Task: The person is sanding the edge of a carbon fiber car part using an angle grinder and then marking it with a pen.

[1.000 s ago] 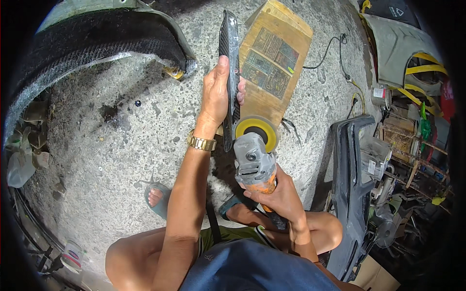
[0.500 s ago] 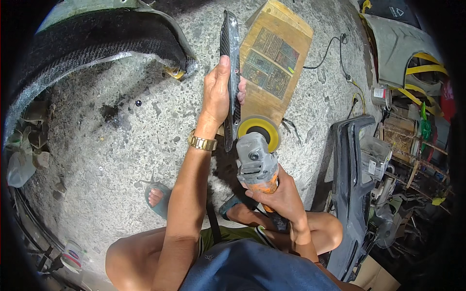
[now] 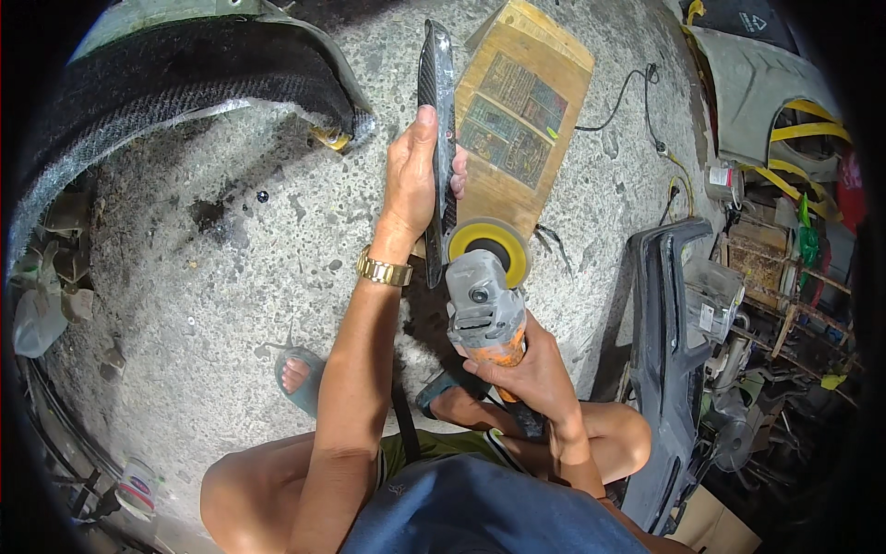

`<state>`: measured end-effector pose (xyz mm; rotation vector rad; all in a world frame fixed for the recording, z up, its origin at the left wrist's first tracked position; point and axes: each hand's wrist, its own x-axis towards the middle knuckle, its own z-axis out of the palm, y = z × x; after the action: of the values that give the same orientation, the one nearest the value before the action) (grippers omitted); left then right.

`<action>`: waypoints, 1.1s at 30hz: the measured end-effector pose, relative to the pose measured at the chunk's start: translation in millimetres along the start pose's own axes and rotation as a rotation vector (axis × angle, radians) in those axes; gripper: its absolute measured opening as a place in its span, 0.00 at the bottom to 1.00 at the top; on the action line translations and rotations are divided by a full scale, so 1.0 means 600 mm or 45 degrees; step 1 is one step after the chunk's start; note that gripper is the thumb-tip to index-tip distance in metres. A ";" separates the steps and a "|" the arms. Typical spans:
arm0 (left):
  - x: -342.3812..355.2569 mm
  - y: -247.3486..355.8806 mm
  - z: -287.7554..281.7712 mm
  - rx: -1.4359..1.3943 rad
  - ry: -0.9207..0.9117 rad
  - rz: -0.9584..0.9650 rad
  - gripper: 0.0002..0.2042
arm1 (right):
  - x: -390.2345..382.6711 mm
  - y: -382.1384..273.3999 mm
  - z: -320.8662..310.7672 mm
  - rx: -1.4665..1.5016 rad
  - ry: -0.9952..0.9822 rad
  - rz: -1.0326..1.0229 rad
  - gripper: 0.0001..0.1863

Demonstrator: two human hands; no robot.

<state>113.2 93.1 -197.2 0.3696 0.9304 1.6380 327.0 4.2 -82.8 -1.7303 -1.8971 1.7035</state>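
Observation:
My left hand (image 3: 413, 180) is wrapped around a long, narrow carbon-fibre strip (image 3: 434, 69), holding it lengthwise away from me, thumb on the near side and fingertips on the right. My right hand (image 3: 531, 379) grips the orange and grey angle grinder (image 3: 484, 314). Its yellow disc (image 3: 510, 260), blurred at the rim, is just right of the strip's lower part; I cannot tell whether they touch. Behind both lies a tan board (image 3: 544, 55) with printed panels.
A large black carbon-fibre arch (image 3: 185, 60) lies at upper left. A long dark moulded part (image 3: 664, 369) runs along my right. At right are a grey panel (image 3: 757, 83) with yellow straps, a cable (image 3: 646, 102) and clutter. Cans and containers (image 3: 138, 485) sit at left.
The grinder shifted slightly right about half a second ago and is now slightly back left. My left hand and the strip stay in almost the same place.

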 end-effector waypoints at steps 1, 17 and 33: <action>0.000 0.001 0.001 0.013 0.003 0.010 0.30 | 0.000 -0.002 -0.001 0.001 -0.003 -0.002 0.36; 0.001 0.000 0.002 0.024 0.014 0.013 0.30 | 0.000 -0.013 -0.004 0.013 -0.013 0.054 0.35; 0.000 0.002 0.000 0.020 -0.005 0.017 0.30 | -0.001 -0.016 -0.001 0.045 -0.007 0.019 0.35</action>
<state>112.6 92.9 -196.1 0.3906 0.9401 1.6419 321.4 6.5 -75.6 -1.7337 -1.8495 1.7376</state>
